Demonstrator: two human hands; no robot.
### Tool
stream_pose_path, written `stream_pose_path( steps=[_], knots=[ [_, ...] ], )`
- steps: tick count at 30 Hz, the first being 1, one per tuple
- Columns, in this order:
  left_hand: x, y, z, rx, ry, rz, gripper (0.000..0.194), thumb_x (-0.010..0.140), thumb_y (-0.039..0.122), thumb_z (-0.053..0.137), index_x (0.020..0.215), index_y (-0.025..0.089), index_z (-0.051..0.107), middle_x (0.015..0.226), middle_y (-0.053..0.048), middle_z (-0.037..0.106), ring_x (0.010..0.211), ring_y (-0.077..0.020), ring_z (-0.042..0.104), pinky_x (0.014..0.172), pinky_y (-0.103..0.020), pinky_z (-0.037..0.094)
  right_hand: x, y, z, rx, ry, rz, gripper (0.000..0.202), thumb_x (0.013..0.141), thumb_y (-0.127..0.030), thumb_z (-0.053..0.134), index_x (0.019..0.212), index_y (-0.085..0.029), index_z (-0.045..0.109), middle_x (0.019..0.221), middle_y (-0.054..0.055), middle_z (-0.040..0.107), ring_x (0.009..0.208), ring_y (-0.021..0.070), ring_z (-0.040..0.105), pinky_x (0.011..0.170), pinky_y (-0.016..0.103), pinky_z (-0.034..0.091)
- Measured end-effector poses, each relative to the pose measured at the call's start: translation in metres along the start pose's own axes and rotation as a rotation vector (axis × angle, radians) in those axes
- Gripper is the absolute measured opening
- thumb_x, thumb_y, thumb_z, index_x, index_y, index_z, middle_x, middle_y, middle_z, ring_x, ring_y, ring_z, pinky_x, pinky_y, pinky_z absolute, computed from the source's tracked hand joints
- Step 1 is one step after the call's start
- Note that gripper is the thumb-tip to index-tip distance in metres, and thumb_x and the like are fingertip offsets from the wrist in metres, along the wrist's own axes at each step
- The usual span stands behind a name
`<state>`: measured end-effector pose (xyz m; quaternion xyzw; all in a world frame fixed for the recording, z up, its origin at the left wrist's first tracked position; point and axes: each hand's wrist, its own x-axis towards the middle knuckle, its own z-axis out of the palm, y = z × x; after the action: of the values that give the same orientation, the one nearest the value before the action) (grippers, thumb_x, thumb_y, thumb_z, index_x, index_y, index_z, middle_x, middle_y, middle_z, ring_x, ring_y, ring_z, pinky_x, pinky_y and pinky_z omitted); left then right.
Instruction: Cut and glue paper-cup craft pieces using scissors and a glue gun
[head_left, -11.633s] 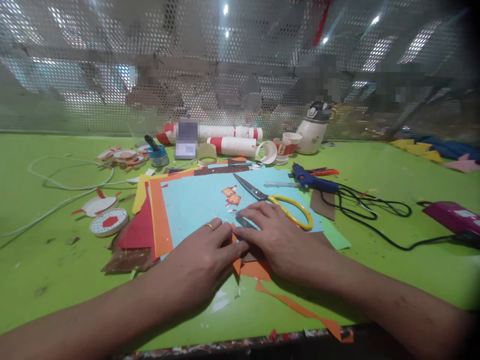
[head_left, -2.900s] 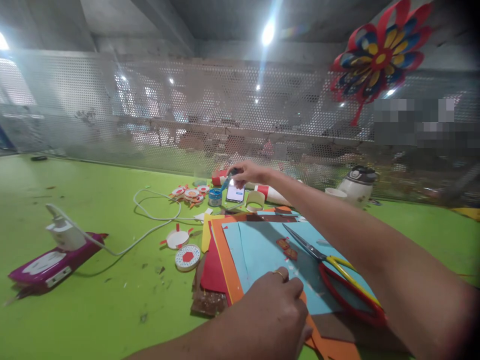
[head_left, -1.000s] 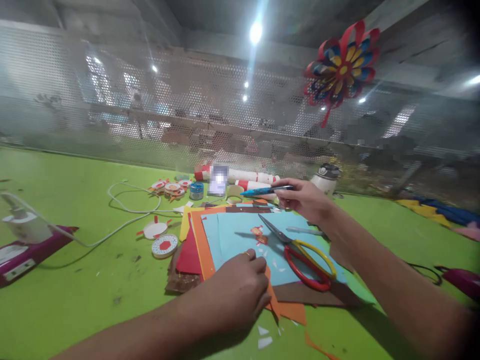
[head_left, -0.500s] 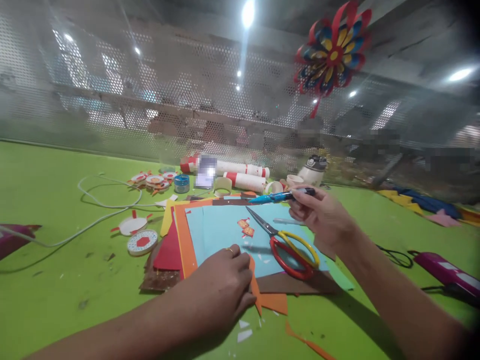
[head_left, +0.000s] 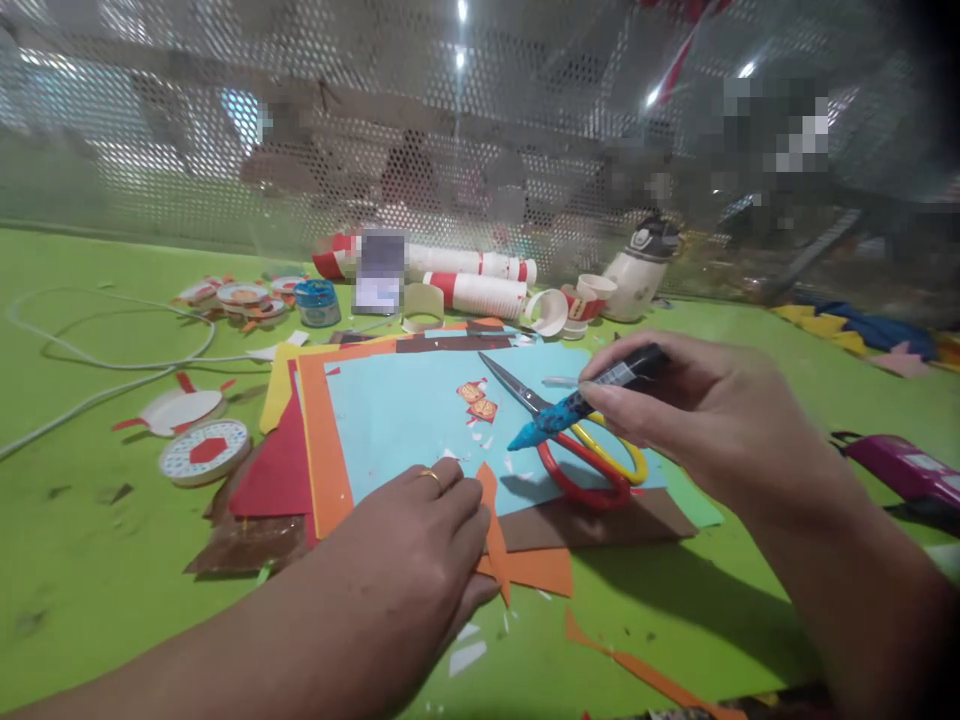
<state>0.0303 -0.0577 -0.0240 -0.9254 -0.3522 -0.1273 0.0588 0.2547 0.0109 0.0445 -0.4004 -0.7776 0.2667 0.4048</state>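
My right hand point(head_left: 675, 410) grips a black marker point(head_left: 581, 400) with a blue, rough-coated tapered end that points down and left. The marker is raised over the scissors point(head_left: 585, 480), which lie with one red and one yellow handle on a light blue sheet point(head_left: 397, 420). With curled fingers, my left hand point(head_left: 442, 540) holds a pointed orange paper strip point(head_left: 493, 545) at the near edge of the sheets. Its fingertips are partly hidden. Two small red-and-yellow printed cutouts point(head_left: 478, 400) rest on the blue sheet.
Left of the paper stack lie round paper discs point(head_left: 204, 452) and a white cable point(head_left: 112, 385). Behind stand a blue jar point(head_left: 317, 303), red-and-white paper cups point(head_left: 480, 295) and a penguin-like container point(head_left: 641, 270). A purple glue gun-like tool point(head_left: 907, 470) lies right, an orange scrap point(head_left: 645, 675) in front.
My right hand has lowered the marker toward the scissors handles, its blue end tipping downward. My left hand stays at the orange strip. The whole view has tilted down and shifted.
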Motion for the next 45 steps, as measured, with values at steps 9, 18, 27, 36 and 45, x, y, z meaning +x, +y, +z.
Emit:
stream_pose_path(
  steps=[9, 18, 27, 36, 45],
  knots=[
    [-0.001, -0.007, 0.01, -0.043, 0.023, 0.016, 0.03, 0.09, 0.036, 0.05, 0.103, 0.013, 0.066, 0.094, -0.014, 0.068, 0.093, -0.0318, 0.058, 0.077, -0.048, 0.048, -0.004, -0.003, 0.016, -0.129, -0.041, -0.033, 0.006, 0.082, -0.03, 0.067, 0.078, -0.027, 0.065, 0.066, 0.0, 0.063, 0.052, 0.0127, 0.055, 0.045, 0.027, 0.045],
    [0.0, -0.006, 0.009, 0.005, 0.015, 0.019, 0.032, 0.09, 0.033, 0.05, 0.104, 0.01, 0.066, 0.098, -0.017, 0.068, 0.096, -0.0334, 0.059, 0.075, -0.048, 0.051, -0.003, -0.004, 0.026, -0.227, -0.085, -0.055, 0.003, 0.083, -0.023, 0.065, 0.081, -0.022, 0.064, 0.06, -0.004, 0.058, 0.049, 0.0086, 0.049, 0.042, 0.023, 0.037],
    [0.001, -0.005, 0.005, 0.029, 0.003, 0.031, 0.031, 0.089, 0.032, 0.052, 0.102, 0.009, 0.069, 0.098, -0.017, 0.07, 0.093, -0.0334, 0.06, 0.073, -0.047, 0.053, -0.005, -0.007, 0.027, -0.234, -0.108, -0.018, 0.003, 0.082, -0.022, 0.065, 0.083, -0.019, 0.064, 0.062, -0.005, 0.059, 0.051, 0.0065, 0.051, 0.046, 0.018, 0.039],
    [0.001, -0.006, 0.006, 0.059, 0.03, 0.041, 0.032, 0.09, 0.031, 0.051, 0.104, 0.008, 0.069, 0.099, -0.017, 0.07, 0.093, -0.0334, 0.061, 0.072, -0.046, 0.053, -0.005, -0.008, 0.025, -0.264, -0.089, -0.016, 0.006, 0.082, -0.025, 0.066, 0.083, -0.02, 0.065, 0.065, -0.004, 0.061, 0.053, 0.0081, 0.052, 0.049, 0.02, 0.042],
    [-0.001, -0.003, 0.006, 0.047, 0.012, 0.012, 0.032, 0.092, 0.031, 0.047, 0.104, 0.01, 0.068, 0.101, -0.016, 0.069, 0.096, -0.033, 0.06, 0.074, -0.047, 0.053, -0.004, -0.013, 0.013, -0.198, 0.048, -0.013, 0.004, 0.08, -0.026, 0.069, 0.079, -0.023, 0.066, 0.068, -0.003, 0.063, 0.056, 0.0093, 0.055, 0.048, 0.02, 0.044]
  ],
)
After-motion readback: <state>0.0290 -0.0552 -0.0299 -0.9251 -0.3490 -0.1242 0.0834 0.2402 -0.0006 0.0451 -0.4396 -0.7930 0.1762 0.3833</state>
